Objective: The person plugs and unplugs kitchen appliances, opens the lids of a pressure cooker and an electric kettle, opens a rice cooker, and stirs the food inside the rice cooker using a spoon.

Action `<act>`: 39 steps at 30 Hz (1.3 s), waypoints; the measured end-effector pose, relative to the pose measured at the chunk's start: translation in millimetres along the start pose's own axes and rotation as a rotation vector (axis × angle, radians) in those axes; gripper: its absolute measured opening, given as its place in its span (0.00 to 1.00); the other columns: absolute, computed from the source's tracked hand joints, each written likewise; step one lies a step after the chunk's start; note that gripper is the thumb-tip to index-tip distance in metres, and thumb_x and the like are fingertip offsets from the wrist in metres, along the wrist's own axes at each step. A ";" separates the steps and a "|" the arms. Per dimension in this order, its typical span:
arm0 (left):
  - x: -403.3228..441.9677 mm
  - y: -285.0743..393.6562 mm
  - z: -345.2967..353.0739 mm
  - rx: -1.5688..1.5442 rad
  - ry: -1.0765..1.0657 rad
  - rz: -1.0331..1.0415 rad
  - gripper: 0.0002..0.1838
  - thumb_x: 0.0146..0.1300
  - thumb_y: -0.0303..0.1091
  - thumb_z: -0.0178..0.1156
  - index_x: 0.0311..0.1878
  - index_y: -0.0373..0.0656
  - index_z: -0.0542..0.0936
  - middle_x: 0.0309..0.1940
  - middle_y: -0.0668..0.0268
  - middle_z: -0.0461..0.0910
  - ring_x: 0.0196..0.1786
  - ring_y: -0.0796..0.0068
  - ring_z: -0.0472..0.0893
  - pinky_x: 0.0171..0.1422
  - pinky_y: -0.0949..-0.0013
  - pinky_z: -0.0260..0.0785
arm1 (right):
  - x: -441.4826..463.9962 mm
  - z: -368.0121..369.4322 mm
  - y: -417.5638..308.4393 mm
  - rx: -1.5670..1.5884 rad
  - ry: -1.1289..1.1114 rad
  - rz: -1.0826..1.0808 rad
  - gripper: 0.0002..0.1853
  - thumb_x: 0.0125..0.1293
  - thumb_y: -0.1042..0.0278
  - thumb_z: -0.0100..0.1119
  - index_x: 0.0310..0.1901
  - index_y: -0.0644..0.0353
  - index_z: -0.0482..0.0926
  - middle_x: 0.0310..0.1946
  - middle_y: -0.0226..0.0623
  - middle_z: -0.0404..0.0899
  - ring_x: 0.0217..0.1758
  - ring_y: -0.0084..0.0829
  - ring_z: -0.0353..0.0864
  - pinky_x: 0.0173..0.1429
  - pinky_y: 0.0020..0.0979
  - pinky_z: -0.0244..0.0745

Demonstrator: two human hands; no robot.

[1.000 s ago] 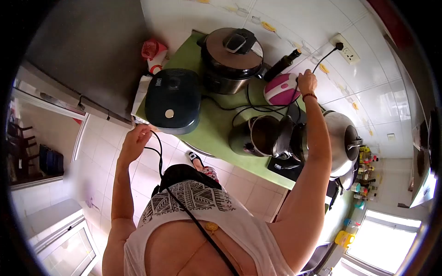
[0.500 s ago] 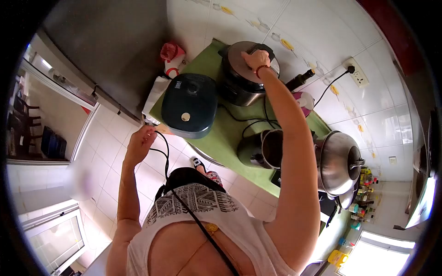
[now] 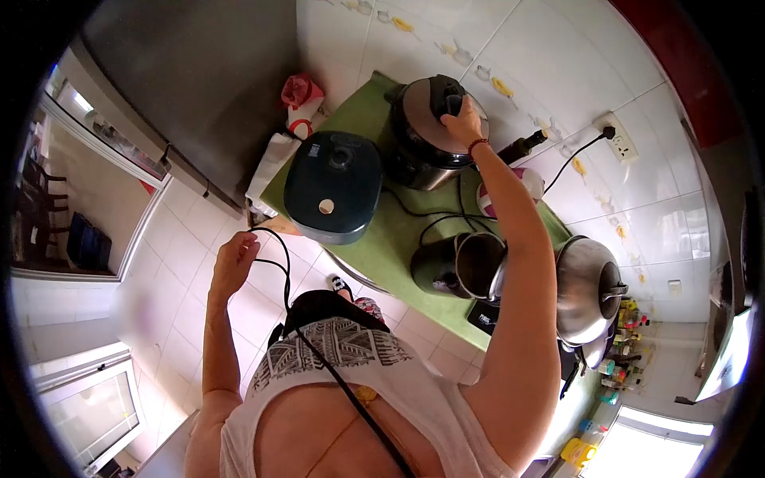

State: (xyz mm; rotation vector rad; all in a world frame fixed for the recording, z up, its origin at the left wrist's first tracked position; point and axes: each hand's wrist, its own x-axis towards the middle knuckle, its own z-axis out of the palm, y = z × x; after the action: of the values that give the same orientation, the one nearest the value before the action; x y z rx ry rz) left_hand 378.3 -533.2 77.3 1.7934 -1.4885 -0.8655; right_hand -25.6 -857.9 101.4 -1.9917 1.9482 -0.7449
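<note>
My right hand (image 3: 466,127) reaches over the counter to the electric pressure cooker (image 3: 430,171). Its fingers grip the black lid handle (image 3: 446,94) on the brown, round lid (image 3: 420,111), which sits on the pot. A dark red bracelet circles that wrist. My left hand (image 3: 237,261) hangs in the air near the counter's left end, with loosely bent fingers and nothing seen in them. A thin black cable (image 3: 288,275) loops beside and partly behind this hand. Left of the pressure cooker stands a dark green, rounded rice cooker (image 3: 333,185), lid closed.
On the green counter (image 3: 398,267) are black cords, a dark pot with a metal inner pot (image 3: 480,267) and a dark bottle (image 3: 522,147). A large domed steel pot (image 3: 588,291) stands right. A plug sits in the wall socket (image 3: 617,137). The grey fridge (image 3: 199,88) borders the left.
My right hand has shifted to the right side of the lid handle, and more of the handle shows. My left hand has moved slightly down and left. The view has shifted a little.
</note>
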 end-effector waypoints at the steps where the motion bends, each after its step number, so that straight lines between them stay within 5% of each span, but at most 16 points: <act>1: 1.3 3.6 -1.5 0.042 -0.004 0.014 0.09 0.58 0.31 0.54 0.39 0.36 0.72 0.22 0.63 0.74 0.23 0.79 0.70 0.29 0.74 0.64 | 0.7 -0.6 3.1 0.012 -0.008 -0.042 0.33 0.42 0.63 0.60 0.49 0.70 0.60 0.43 0.60 0.70 0.48 0.52 0.70 0.52 0.40 0.66; 4: 2.4 2.4 -3.5 0.081 0.011 0.025 0.09 0.57 0.30 0.54 0.39 0.36 0.72 0.23 0.62 0.75 0.23 0.78 0.71 0.28 0.73 0.64 | 13.0 5.2 5.6 0.066 -0.072 0.087 0.40 0.40 0.60 0.60 0.57 0.67 0.57 0.40 0.56 0.73 0.44 0.46 0.74 0.46 0.37 0.70; 5: 2.9 1.2 -2.2 0.074 0.029 0.036 0.09 0.57 0.30 0.54 0.39 0.36 0.72 0.24 0.62 0.75 0.24 0.78 0.72 0.28 0.73 0.64 | 14.9 9.4 7.4 -0.090 0.171 -0.062 0.32 0.41 0.60 0.60 0.49 0.70 0.66 0.30 0.51 0.75 0.30 0.39 0.77 0.32 0.36 0.72; 6: 4.2 -1.7 -1.0 0.072 0.032 0.033 0.09 0.57 0.30 0.54 0.39 0.36 0.72 0.24 0.62 0.75 0.24 0.78 0.72 0.28 0.73 0.64 | 24.7 3.8 6.5 -0.091 0.169 -0.066 0.32 0.41 0.60 0.60 0.49 0.70 0.66 0.30 0.51 0.75 0.30 0.39 0.77 0.32 0.36 0.72; 10: 4.0 -4.7 -5.5 0.083 0.017 -0.005 0.09 0.57 0.30 0.54 0.40 0.37 0.72 0.27 0.62 0.76 0.27 0.75 0.74 0.31 0.73 0.66 | 82.9 -31.9 24.1 0.076 -0.167 0.069 0.17 0.44 0.65 0.59 0.36 0.67 0.75 0.23 0.42 0.75 0.20 0.31 0.75 0.20 0.31 0.69; 13: 4.2 -16.5 -3.9 0.036 0.034 -0.050 0.09 0.57 0.30 0.54 0.40 0.37 0.72 0.28 0.60 0.77 0.28 0.73 0.75 0.32 0.72 0.67 | 101.6 -58.4 52.8 -0.089 -0.060 -0.381 0.09 0.46 0.68 0.59 0.28 0.65 0.75 0.17 0.37 0.71 0.16 0.29 0.70 0.17 0.30 0.62; 15: -0.2 -10.4 -5.6 0.108 0.023 -0.090 0.10 0.57 0.31 0.54 0.40 0.36 0.72 0.28 0.59 0.77 0.28 0.72 0.75 0.32 0.71 0.68 | 88.0 -79.4 42.5 0.145 -0.087 -0.207 0.09 0.47 0.69 0.59 0.20 0.67 0.74 0.12 0.35 0.67 0.12 0.27 0.65 0.16 0.30 0.57; 16: -0.5 -6.6 -6.1 0.179 0.015 -0.117 0.10 0.57 0.31 0.54 0.40 0.36 0.72 0.28 0.59 0.77 0.28 0.71 0.75 0.33 0.71 0.68 | 87.4 -85.5 34.2 0.579 -0.138 0.298 0.10 0.47 0.68 0.60 0.22 0.68 0.75 0.12 0.35 0.67 0.11 0.27 0.63 0.16 0.29 0.56; 20: -5.1 -25.0 -3.6 0.182 0.028 -0.110 0.09 0.57 0.31 0.54 0.39 0.36 0.72 0.28 0.58 0.77 0.27 0.68 0.76 0.32 0.69 0.68 | 70.9 -109.7 25.5 0.597 -0.014 0.197 0.06 0.47 0.70 0.59 0.24 0.65 0.76 0.13 0.29 0.66 0.11 0.19 0.58 0.14 0.23 0.50; 26: 1.6 -24.2 4.2 0.162 0.025 -0.119 0.09 0.57 0.31 0.54 0.39 0.36 0.72 0.26 0.58 0.76 0.26 0.69 0.75 0.30 0.69 0.68 | 101.8 -111.8 63.1 0.496 -0.036 0.355 0.07 0.46 0.69 0.61 0.21 0.63 0.75 0.12 0.29 0.64 0.10 0.21 0.58 0.14 0.24 0.52; 27: 2.8 -20.4 4.3 0.162 0.037 -0.115 0.09 0.57 0.31 0.54 0.39 0.36 0.72 0.26 0.58 0.76 0.26 0.69 0.75 0.30 0.69 0.68 | 120.2 -94.0 104.6 0.487 -0.056 0.154 0.07 0.46 0.71 0.61 0.21 0.65 0.74 0.15 0.33 0.68 0.13 0.24 0.62 0.16 0.26 0.55; 29: 1.0 -11.6 3.6 0.165 0.030 -0.107 0.09 0.56 0.30 0.54 0.39 0.36 0.72 0.25 0.58 0.76 0.26 0.70 0.76 0.30 0.70 0.67 | 117.7 -90.6 100.8 0.832 -0.091 0.479 0.08 0.46 0.75 0.61 0.25 0.71 0.74 0.20 0.38 0.73 0.17 0.27 0.69 0.20 0.27 0.63; 39: -25.1 -23.3 -6.3 0.210 0.091 -0.237 0.09 0.56 0.30 0.54 0.38 0.35 0.72 0.25 0.59 0.76 0.25 0.70 0.75 0.30 0.71 0.67 | 163.6 6.6 247.8 1.130 -0.226 0.820 0.11 0.52 0.69 0.55 0.35 0.68 0.75 0.31 0.39 0.76 0.34 0.31 0.75 0.42 0.25 0.69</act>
State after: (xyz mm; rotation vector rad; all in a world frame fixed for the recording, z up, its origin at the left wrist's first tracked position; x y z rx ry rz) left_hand 393.0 -504.6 64.1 2.1674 -1.3694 -0.7494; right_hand -237.9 -1037.0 -3.5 -0.5250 1.4288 -0.9728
